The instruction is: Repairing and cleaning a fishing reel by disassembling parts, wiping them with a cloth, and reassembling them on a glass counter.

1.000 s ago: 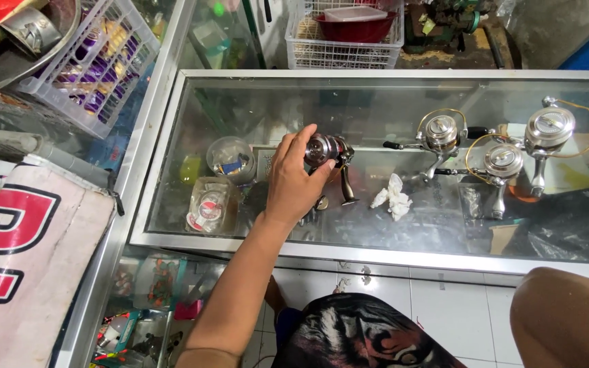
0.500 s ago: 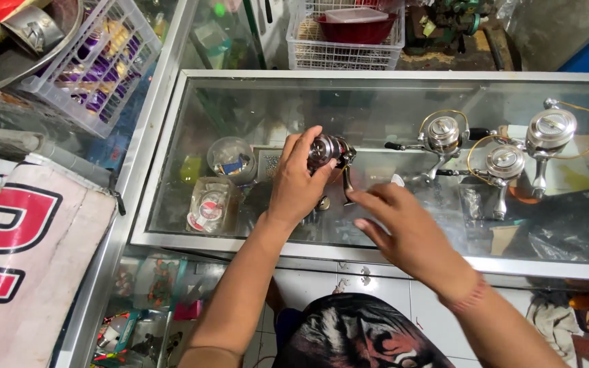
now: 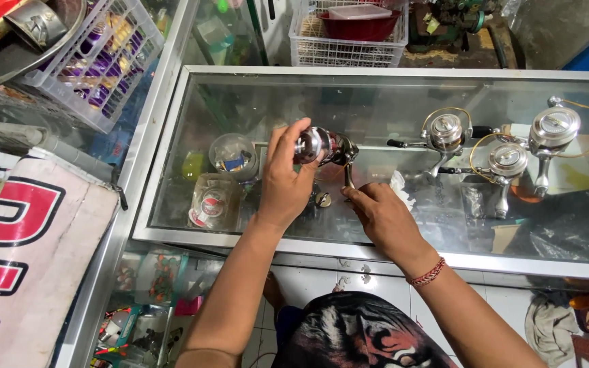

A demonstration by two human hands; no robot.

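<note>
A glass-topped display counter (image 3: 240, 95) with a metal frame fills the view. To its left lies a white banner (image 3: 28, 245) with large red, black-edged letters, and above that a white plastic basket (image 3: 97, 61) of purple packets. A second white basket (image 3: 349, 41) holding a dark red tub stands behind the counter.

The left forearm rises from below, and the left hand (image 3: 284, 180) curls its fingers firmly around a silver spinning reel (image 3: 322, 144), lifting it just above the glass near the counter's middle. The right hand (image 3: 380, 215) reaches in from the lower right, a red cord bracelet (image 3: 428, 274) at the wrist, its fingertips pinched narrowly on the reel's handle (image 3: 348, 178) hanging below the body.

Three more silver reels (image 3: 506, 146) stand on the glass to the right. Under the glass sit a round clear container (image 3: 232, 155) and a clear jar (image 3: 214, 202) with a red-and-white label.
</note>
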